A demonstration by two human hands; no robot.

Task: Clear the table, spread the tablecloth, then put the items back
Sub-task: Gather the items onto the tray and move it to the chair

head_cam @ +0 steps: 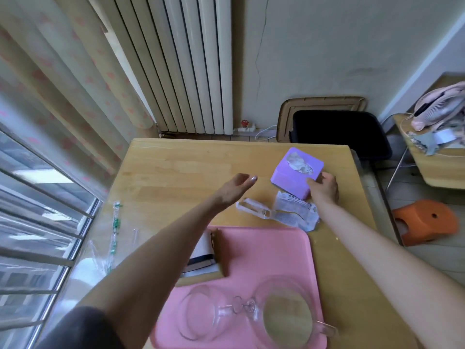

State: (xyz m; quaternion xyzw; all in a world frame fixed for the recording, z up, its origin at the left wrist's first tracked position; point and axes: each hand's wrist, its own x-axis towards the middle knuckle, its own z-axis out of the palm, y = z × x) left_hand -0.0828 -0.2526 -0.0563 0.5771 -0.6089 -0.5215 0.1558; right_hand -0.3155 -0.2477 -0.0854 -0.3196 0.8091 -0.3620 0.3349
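A purple tissue box (294,172) stands on the wooden table (176,172) toward its far right. My right hand (324,188) grips the box at its near right corner. My left hand (235,187) hovers open over the table's middle, left of the box, holding nothing. Just in front of the box lie a clear plastic piece (253,209) and a crumpled printed wrapper (295,214). A pink tray (264,258) sits at the near edge, carrying a glass teapot (284,316), its glass lid (201,313) and a brown-covered notebook (208,255).
A clear plastic bag with green print (110,243) lies at the table's left edge by the window. A black chair (339,132) stands behind the table, an orange stool (425,221) on the floor to the right. A second table (440,167) with clutter is at far right.
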